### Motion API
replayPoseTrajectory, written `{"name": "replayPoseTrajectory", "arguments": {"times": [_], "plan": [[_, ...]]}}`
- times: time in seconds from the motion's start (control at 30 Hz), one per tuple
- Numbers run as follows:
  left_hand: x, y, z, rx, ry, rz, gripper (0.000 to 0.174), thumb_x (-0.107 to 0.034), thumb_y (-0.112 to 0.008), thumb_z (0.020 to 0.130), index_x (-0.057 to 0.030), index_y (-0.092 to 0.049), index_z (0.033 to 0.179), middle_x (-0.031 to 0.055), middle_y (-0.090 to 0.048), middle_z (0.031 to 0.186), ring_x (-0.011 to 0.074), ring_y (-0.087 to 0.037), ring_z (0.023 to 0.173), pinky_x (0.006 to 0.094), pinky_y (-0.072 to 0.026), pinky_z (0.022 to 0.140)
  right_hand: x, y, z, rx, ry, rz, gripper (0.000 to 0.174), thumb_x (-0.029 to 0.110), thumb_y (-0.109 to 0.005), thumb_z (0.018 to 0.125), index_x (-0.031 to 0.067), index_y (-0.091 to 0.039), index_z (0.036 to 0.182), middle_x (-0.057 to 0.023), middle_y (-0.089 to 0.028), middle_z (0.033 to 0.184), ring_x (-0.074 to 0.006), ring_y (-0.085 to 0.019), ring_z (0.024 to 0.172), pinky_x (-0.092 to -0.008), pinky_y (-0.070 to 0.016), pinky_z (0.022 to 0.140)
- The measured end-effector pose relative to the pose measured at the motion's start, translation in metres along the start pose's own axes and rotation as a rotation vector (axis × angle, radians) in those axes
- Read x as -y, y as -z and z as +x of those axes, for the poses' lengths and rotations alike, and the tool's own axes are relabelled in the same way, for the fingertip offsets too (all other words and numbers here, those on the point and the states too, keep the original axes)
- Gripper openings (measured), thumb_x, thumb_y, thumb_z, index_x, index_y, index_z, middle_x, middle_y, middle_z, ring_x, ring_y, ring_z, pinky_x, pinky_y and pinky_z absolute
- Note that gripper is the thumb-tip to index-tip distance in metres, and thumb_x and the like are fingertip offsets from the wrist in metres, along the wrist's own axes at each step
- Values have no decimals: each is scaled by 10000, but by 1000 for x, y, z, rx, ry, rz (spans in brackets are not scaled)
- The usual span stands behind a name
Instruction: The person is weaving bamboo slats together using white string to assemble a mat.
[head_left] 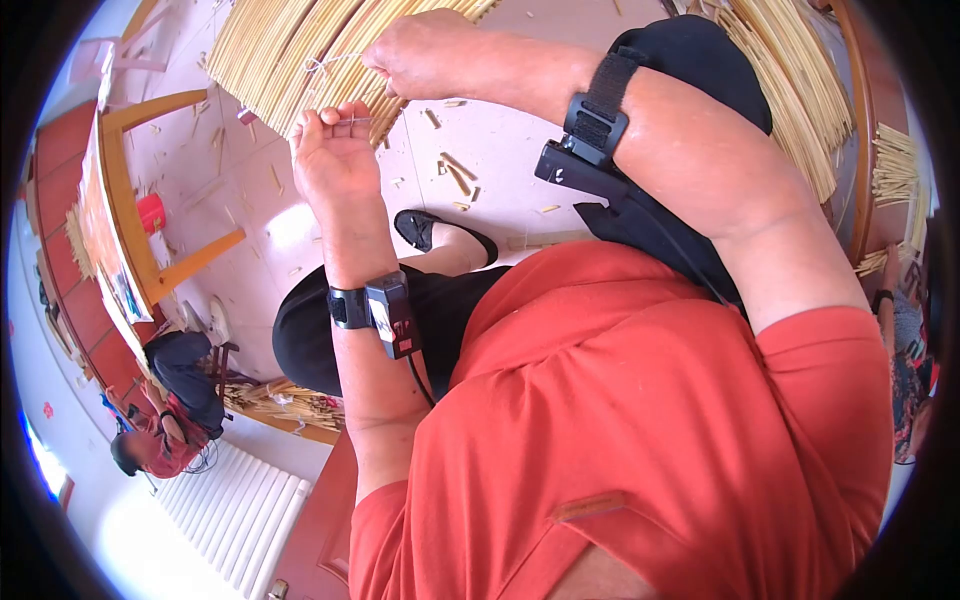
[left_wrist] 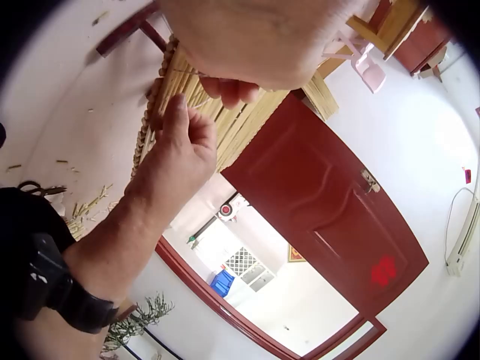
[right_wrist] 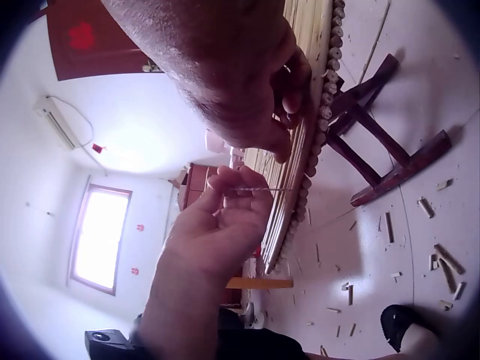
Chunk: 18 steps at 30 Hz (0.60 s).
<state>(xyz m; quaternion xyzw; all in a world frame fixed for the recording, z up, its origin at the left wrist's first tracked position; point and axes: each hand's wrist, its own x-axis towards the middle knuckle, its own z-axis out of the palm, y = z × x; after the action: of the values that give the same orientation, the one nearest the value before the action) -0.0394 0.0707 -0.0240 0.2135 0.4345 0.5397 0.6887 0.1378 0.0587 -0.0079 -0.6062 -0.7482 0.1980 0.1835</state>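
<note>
At the far left of the head view, a person in a dark red top and dark trousers (head_left: 185, 390) is sitting near a table with yellow-brown wooden legs (head_left: 200, 262); a small bright red round container (head_left: 151, 213) is showing between those legs. Further right, a broad mat of pale yellow, round wooden sticks (head_left: 300, 42) is lying in front of the camera wearer, its sticks running side by side, probably so that one string can bind them in line; what is supporting it, the views are not showing clearly. Near the mat's edge the left hand (head_left: 340, 165) is facing palm up, thumb and fingers pinching a thin white string (head_left: 318, 66), with a strand crossing the fingers, likely for a firmer hold; the right hand (head_left: 425, 58), close by but apart from the left, is curling over the mat and seemingly pinching the string too, perhaps to hold it under tension. Short stick offcuts (head_left: 457, 180) are lying scattered on the floor below, presumably trimmings; at the right, more pale sticks (head_left: 800, 100) are lying beside the wearer's right knee, perhaps for easy reach.
</note>
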Motion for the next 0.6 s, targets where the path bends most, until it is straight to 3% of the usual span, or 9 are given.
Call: {"name": "replayPoseTrajectory", "arguments": {"times": [0.07, 0.13, 0.43, 0.57, 0.6], "plan": [[-1, -6, -2, 20, -9, -12, 199, -153, -407, 1011, -30, -480, 872, 87, -528, 758, 242, -544, 782, 460, -494, 854, 4, -4, 4, 38, -54, 24, 197, 75, -600, 719, 42, -728, 865, -144, -698, 832, -297, -692, 798, -433, -547, 644], [-3, -12, -3, 8, 8, -50, 80, -97, -436, 996, -64, -446, 925, 73, -511, 726, 225, -520, 694, 431, -487, 779, 8, -6, 4, 43, -38, 4, 194, 78, -604, 716, 41, -730, 858, -142, -699, 822, -297, -693, 795, -437, -546, 639], [-9, -32, -8, 9, 115, 20, 135, -71, -433, 993, -67, -453, 860, 61, -448, 676, 200, -414, 614, 429, -440, 754, 3, -22, 10, -74, 20, -43, 168, 126, -572, 756, 25, -706, 754, -191, -681, 761, -339, -682, 746, -467, -542, 641], [-16, -35, 0, 11, 102, 96, 105, -48, -463, 978, -48, -481, 874, 49, -450, 684, 202, -463, 648, 441, -460, 793, 0, -28, 18, -26, 10, -50, 193, 156, -587, 754, 12, -712, 785, -199, -686, 792, -349, -683, 768, -471, -540, 650], [-21, -37, 8, 30, 57, 188, 34, -39, -487, 965, -19, -505, 945, 73, -495, 749, 212, -512, 701, 447, -463, 840, 1, -25, 18, -28, 17, -51, 193, 156, -587, 754, 12, -712, 785, -199, -686, 792, -349, -683, 768, -471, -540, 650]]}}
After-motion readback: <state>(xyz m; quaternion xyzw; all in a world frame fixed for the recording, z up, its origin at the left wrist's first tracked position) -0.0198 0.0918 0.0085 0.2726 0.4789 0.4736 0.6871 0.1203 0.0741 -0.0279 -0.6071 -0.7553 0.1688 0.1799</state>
